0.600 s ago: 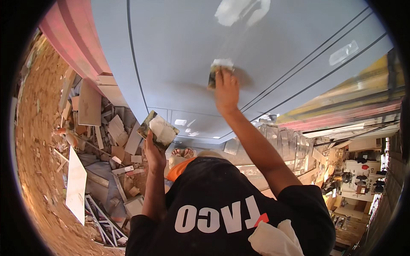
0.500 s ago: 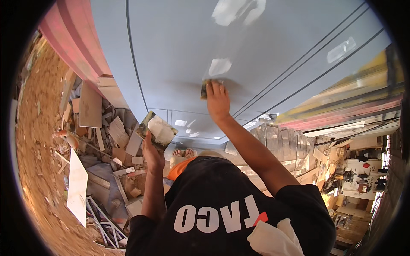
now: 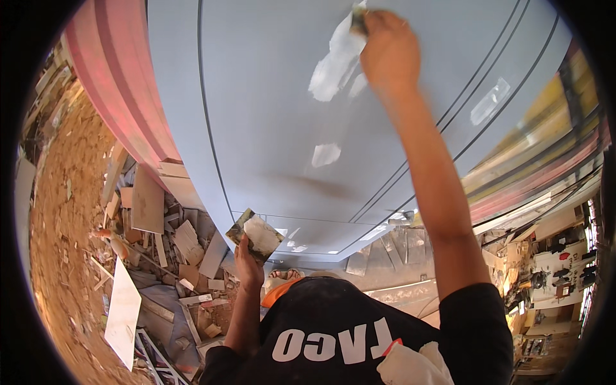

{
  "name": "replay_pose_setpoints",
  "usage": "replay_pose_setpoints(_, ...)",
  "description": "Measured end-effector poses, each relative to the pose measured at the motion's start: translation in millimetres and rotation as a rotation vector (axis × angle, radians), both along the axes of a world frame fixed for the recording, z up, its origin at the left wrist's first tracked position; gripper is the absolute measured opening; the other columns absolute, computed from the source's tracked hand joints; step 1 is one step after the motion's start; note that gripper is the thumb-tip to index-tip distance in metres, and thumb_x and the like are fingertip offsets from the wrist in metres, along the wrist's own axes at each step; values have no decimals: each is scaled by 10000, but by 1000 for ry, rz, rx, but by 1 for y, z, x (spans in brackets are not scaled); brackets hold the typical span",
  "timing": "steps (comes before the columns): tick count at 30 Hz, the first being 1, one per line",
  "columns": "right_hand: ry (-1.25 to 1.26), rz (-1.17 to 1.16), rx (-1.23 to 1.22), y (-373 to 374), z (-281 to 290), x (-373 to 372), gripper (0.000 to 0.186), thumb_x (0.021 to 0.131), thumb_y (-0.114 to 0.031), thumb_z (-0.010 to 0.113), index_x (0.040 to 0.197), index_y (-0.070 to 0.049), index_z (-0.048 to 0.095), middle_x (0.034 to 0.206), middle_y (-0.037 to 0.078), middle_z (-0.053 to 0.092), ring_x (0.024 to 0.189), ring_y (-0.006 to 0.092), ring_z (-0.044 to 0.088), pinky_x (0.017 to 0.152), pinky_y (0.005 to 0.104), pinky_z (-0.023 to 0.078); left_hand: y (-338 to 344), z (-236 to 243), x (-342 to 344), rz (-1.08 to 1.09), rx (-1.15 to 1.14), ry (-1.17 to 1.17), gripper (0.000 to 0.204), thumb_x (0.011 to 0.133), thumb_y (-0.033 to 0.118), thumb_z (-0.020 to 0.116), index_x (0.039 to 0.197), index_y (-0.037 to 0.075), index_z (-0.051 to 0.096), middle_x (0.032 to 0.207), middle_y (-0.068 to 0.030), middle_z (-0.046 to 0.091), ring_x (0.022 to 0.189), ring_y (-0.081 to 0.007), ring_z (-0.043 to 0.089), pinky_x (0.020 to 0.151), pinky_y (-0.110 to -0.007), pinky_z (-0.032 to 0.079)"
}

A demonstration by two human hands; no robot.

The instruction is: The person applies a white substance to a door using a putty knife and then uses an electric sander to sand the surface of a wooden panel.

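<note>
My right hand [image 3: 393, 54] is stretched far up over a large grey-blue panelled surface [image 3: 263, 96], its fingers closed on a small dark putty spreader [image 3: 358, 23]. The spreader is at the upper end of a long white filler patch [image 3: 333, 64], partly hidden by the blurred hand. Low on the left, my left hand [image 3: 248, 264] grips a square, dark-edged board [image 3: 243, 222] carrying a mound of white filler [image 3: 263, 236]. A smaller white patch [image 3: 326, 154] lies further down the surface, and a faint one [image 3: 490, 102] sits to the right, between the dark grooves.
Pink corrugated sheeting [image 3: 106, 77] stands along the left. Wood offcuts [image 3: 189, 240] and a pale board [image 3: 122, 314] litter the ground below it. My sandalled feet [image 3: 285, 274] are beneath the surface's lower edge. Cluttered shelving [image 3: 545, 308] is at the far right.
My right hand has moved up from beside the small lower patch to the top of the long patch. My left hand still holds the board; the whole view has shifted upward.
</note>
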State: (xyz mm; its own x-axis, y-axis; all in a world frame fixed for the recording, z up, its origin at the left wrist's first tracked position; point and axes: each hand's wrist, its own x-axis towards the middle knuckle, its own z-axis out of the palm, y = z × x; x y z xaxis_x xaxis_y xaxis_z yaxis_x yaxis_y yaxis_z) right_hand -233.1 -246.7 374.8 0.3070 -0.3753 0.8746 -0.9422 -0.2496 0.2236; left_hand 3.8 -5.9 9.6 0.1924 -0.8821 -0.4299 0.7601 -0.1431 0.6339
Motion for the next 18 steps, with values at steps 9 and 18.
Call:
replay_pose_setpoints(9, 102, -23, 288, 59, -150, 19, 301, 807, -51, 639, 1102, -14, 685, 1103, 86, 609, 1009, 281, 595, 890, 422, 490, -10, 7, -3, -71, -67, -18, 412, 1050, 303, 480, 1322, 4, 565, 1263, -108, 641, 1166, -262, 641, 1013, -433, 509)
replay_pose_setpoints(18, -94, 4, -86, -3, 45, 11, 374, 800, 23, 613, 1165, -24, 683, 1147, 94, 640, 1027, 313, 604, 927, 439, 488, -13, 11, 4, -72, -192, -23, 411, 1029, 295, 518, 1267, -32, 588, 1180, -141, 677, 1049, -283, 693, 915, -432, 569)
